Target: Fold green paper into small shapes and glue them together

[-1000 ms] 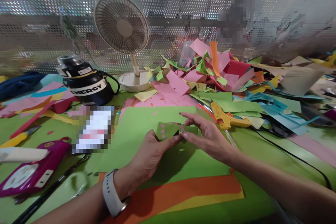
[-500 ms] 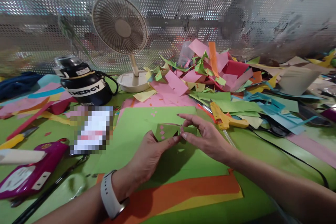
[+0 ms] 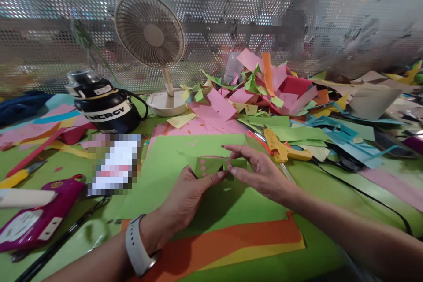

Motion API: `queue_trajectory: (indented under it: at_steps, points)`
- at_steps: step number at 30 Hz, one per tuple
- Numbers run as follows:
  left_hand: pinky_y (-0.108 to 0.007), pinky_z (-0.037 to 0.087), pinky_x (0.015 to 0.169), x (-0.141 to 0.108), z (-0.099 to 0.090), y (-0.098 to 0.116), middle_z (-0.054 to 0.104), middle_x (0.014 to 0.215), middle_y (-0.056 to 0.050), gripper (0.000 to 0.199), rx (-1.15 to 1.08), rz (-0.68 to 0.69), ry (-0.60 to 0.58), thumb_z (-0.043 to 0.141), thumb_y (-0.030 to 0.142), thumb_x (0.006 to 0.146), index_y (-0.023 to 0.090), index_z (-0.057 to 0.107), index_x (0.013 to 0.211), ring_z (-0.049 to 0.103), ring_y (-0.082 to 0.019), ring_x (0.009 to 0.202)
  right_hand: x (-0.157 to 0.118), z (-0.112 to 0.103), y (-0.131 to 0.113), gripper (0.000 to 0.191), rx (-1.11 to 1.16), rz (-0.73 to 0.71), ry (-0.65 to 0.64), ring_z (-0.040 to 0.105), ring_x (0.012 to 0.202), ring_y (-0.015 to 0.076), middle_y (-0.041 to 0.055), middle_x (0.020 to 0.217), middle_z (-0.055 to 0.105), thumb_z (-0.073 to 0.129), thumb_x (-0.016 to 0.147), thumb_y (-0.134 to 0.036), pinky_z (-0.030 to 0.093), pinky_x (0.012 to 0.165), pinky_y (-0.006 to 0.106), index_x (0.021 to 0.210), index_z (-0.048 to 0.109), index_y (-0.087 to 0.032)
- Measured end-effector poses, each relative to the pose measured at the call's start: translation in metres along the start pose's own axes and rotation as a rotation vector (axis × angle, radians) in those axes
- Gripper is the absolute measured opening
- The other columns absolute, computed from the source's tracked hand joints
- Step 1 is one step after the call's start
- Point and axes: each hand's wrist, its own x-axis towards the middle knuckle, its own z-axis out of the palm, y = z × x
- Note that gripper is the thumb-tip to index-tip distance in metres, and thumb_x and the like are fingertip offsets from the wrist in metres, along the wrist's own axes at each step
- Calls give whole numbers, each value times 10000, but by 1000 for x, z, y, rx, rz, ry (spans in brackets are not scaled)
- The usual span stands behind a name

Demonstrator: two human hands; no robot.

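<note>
Between my hands is a small folded piece of green paper (image 3: 209, 165) with pink diamond shapes on its left face. My left hand (image 3: 188, 189), a white watch on its wrist, is closed on the paper's left part, thumb along the near edge. My right hand (image 3: 261, 174) pinches its middle with thumb and forefinger; the fingertips partly cover what they grip. Both hands hover above a large green sheet (image 3: 158, 176), on which a few tiny pink pieces (image 3: 193, 143) lie. Orange paper (image 3: 231, 242) shows from under the sheet's near edge.
A yellow glue gun (image 3: 280, 149) lies right of my right hand, its cord trailing right. Colored paper scraps (image 3: 251, 88) heap up behind. A fan (image 3: 153, 35) and black bottle (image 3: 105, 108) stand back left. A blurred-out bright panel (image 3: 117, 163) and purple case (image 3: 42, 216) lie left.
My hands and the folded green paper keep almost the same place and grip. The whole view has shifted very slightly.
</note>
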Motion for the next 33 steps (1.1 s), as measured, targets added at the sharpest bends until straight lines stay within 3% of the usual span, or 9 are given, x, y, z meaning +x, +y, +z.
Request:
queue_trajectory:
  at_steps: [7, 21, 28, 33]
  points:
    - [-268, 505, 791, 2, -1, 0, 755, 846, -36, 204, -34, 8, 41, 784, 222, 703, 187, 738, 899, 680, -158, 790, 0, -3, 0, 419, -13, 7, 32, 559, 818, 139, 45, 977, 591, 504, 851, -236, 471, 680, 276, 1264, 555, -178]
    - [-232, 485, 666, 2, -2, 0, 747, 843, -42, 258, 44, -5, 175, 823, 267, 648, 169, 728, 867, 645, -150, 721, 2, 4, 10, 442, 33, -28, 70, 586, 811, 134, 39, 919, 636, 569, 801, -212, 479, 734, 284, 1240, 566, -163]
    - [-222, 495, 677, 1, 2, 2, 740, 778, -10, 219, 21, 6, 174, 838, 226, 617, 177, 728, 800, 642, -135, 694, 1, 5, 7, 463, 61, -6, 56, 588, 806, 131, 38, 909, 623, 587, 793, -233, 486, 724, 268, 1247, 562, -144]
    - [-241, 508, 725, 2, 0, -1, 756, 841, -35, 247, 32, 31, 155, 829, 254, 635, 175, 738, 851, 667, -162, 758, 1, 5, 8, 462, 30, -32, 71, 591, 811, 135, 43, 914, 642, 605, 790, -219, 495, 748, 278, 1245, 571, -142]
